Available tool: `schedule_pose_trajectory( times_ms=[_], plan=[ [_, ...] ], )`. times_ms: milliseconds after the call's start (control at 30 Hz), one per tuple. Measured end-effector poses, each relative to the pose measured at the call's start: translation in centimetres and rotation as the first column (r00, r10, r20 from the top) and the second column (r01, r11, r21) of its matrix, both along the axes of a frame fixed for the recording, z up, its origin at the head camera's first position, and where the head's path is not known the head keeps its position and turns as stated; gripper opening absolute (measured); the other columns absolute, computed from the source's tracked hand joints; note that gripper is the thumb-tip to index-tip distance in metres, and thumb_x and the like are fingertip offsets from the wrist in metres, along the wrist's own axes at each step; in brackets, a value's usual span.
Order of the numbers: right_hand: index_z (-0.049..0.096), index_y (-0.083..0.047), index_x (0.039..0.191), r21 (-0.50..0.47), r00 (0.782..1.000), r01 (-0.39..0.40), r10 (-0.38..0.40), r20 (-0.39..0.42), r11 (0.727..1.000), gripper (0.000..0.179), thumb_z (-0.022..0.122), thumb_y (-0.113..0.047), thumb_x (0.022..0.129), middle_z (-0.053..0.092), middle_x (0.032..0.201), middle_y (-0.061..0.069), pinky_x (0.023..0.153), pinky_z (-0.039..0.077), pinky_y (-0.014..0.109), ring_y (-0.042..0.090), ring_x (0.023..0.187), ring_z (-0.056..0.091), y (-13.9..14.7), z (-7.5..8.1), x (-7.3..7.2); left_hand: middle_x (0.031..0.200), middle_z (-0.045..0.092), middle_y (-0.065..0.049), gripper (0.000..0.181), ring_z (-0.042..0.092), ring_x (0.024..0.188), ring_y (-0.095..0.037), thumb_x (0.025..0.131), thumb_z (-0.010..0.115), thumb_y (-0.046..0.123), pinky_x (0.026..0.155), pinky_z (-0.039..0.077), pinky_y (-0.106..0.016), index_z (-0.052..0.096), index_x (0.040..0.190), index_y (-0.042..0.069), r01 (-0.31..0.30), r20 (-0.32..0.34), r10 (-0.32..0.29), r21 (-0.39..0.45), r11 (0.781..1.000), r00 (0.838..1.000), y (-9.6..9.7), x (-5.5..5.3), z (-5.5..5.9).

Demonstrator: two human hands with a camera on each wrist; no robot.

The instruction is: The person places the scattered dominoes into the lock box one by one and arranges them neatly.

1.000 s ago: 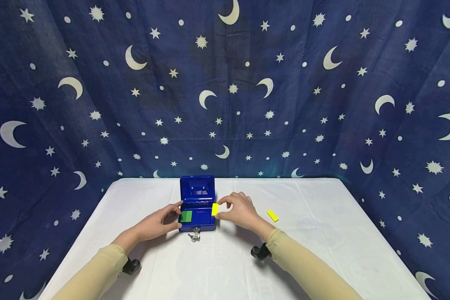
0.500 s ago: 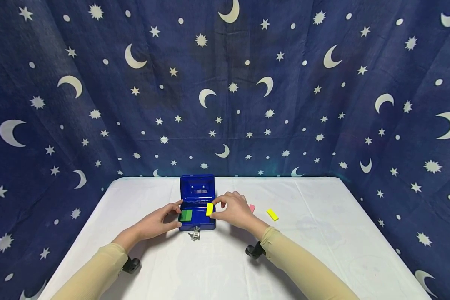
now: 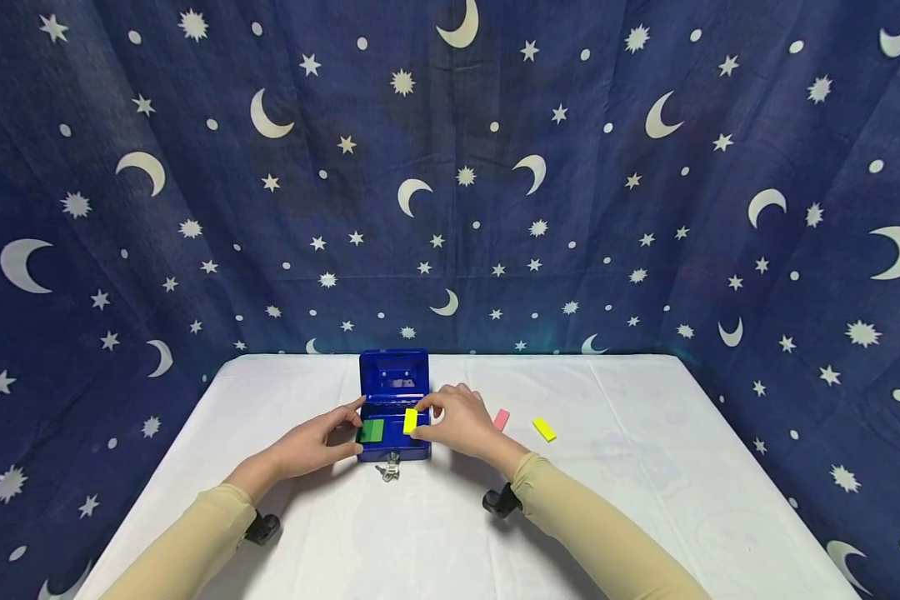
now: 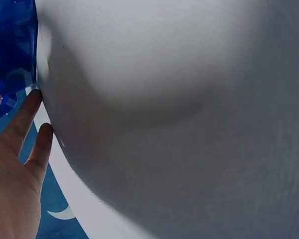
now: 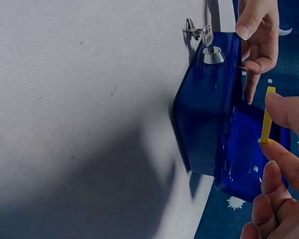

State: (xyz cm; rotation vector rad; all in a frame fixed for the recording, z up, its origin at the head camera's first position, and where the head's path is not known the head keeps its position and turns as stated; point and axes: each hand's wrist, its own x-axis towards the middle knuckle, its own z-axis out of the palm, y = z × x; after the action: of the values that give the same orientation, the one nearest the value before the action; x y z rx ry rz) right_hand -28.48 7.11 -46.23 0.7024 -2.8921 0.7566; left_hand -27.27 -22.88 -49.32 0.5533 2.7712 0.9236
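A small blue cash box stands on the table with its lid raised. Green rectangular blocks lie side by side at the left inside it. My left hand holds the box's left side, thumb at the front corner and fingers along the wall toward the hinge. Between thumb and index finger my right hand pinches a thin yellow domino block, over the right part of the box. The right wrist view shows this block edge-on, above the box's rim.
Keys hang from the lock at the box's front. A pink block and another yellow block lie on the white table to the right. A blue star-patterned curtain surrounds the table's back and sides.
My right hand has carried the yellow domino block leftward, from the box's right edge to over its inside. The pink block has come into view behind that hand. My left hand stays put.
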Motion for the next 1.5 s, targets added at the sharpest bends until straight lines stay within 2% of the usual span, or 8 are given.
schedule_pose_trajectory(
  times_ms=[233, 400, 533, 767, 1100, 1500],
  plan=[
    [0.076, -0.027, 0.11, 0.025, 0.999, -0.023, 0.024, -0.025, 0.999, 0.043, 0.082, -0.054, 0.077, 0.062, 0.087, -0.004, 0.074, 0.036, 0.034, 0.014, 0.083, 0.045, -0.9, 0.1, 0.0, 0.162, 0.036, 0.005, 0.039, 0.043, 0.142, -0.029, 0.093, 0.069, 0.055, 0.11, 0.034, -0.063, 0.056, 0.118, 0.028, 0.007, -0.003, -0.007, -0.023, 1.0, 1.0, 0.1, 0.1, 0.2],
    [0.076, -0.026, 0.111, 0.035, 1.0, -0.021, 0.021, 0.002, 0.999, 0.044, 0.081, -0.054, 0.078, 0.063, 0.089, -0.003, 0.075, 0.036, 0.033, 0.014, 0.083, 0.045, -1.6, 0.2, -0.1, 0.163, 0.035, 0.003, 0.038, 0.043, 0.142, -0.031, 0.094, 0.069, 0.052, 0.11, 0.033, -0.064, 0.055, 0.118, 0.026, 0.018, 0.008, -0.017, -0.012, 1.0, 1.0, 0.1, 0.2, 0.4],
    [0.076, -0.026, 0.113, 0.045, 1.0, -0.019, 0.018, 0.013, 0.999, 0.045, 0.082, -0.054, 0.079, 0.063, 0.09, -0.003, 0.075, 0.036, 0.033, 0.014, 0.083, 0.045, -2.2, 0.2, -0.2, 0.162, 0.035, 0.007, 0.037, 0.042, 0.143, -0.028, 0.093, 0.069, 0.053, 0.111, 0.032, -0.063, 0.055, 0.116, 0.028, 0.012, 0.017, -0.012, -0.003, 1.0, 1.0, 0.0, 0.2, 0.3],
    [0.076, -0.029, 0.113, 0.096, 1.0, -0.021, 0.021, -0.004, 0.995, 0.044, 0.08, -0.057, 0.079, 0.057, 0.09, -0.013, 0.079, 0.038, 0.032, 0.012, 0.087, 0.046, -3.0, -0.1, -0.6, 0.162, 0.035, 0.008, 0.038, 0.042, 0.143, -0.027, 0.093, 0.069, 0.053, 0.111, 0.032, -0.063, 0.054, 0.117, 0.028, 0.015, 0.018, -0.016, 0.013, 1.0, 1.0, 0.0, 0.1, 0.0],
    [0.076, -0.029, 0.113, 0.135, 0.999, -0.034, 0.034, 0.004, 0.99, 0.043, 0.079, -0.057, 0.081, 0.057, 0.088, -0.013, 0.078, 0.038, 0.033, 0.013, 0.089, 0.046, -3.6, -0.8, -1.1, 0.162, 0.034, 0.009, 0.038, 0.042, 0.143, -0.025, 0.093, 0.07, 0.051, 0.112, 0.031, -0.061, 0.054, 0.118, 0.027, 0.024, 0.022, -0.025, 0.027, 0.999, 0.999, -0.1, 0.3, 0.1],
    [0.077, -0.027, 0.112, 0.171, 0.999, -0.042, 0.044, -0.012, 0.984, 0.041, 0.081, -0.054, 0.081, 0.067, 0.105, -0.007, 0.083, 0.04, 0.036, 0.017, 0.097, 0.05, -4.2, -0.9, -1.2, 0.163, 0.034, 0.007, 0.036, 0.04, 0.145, -0.027, 0.094, 0.07, 0.05, 0.112, 0.032, -0.062, 0.054, 0.117, 0.027, 0.029, 0.017, -0.029, 0.027, 0.999, 0.999, -0.1, 0.3, 0.3]
  ],
)
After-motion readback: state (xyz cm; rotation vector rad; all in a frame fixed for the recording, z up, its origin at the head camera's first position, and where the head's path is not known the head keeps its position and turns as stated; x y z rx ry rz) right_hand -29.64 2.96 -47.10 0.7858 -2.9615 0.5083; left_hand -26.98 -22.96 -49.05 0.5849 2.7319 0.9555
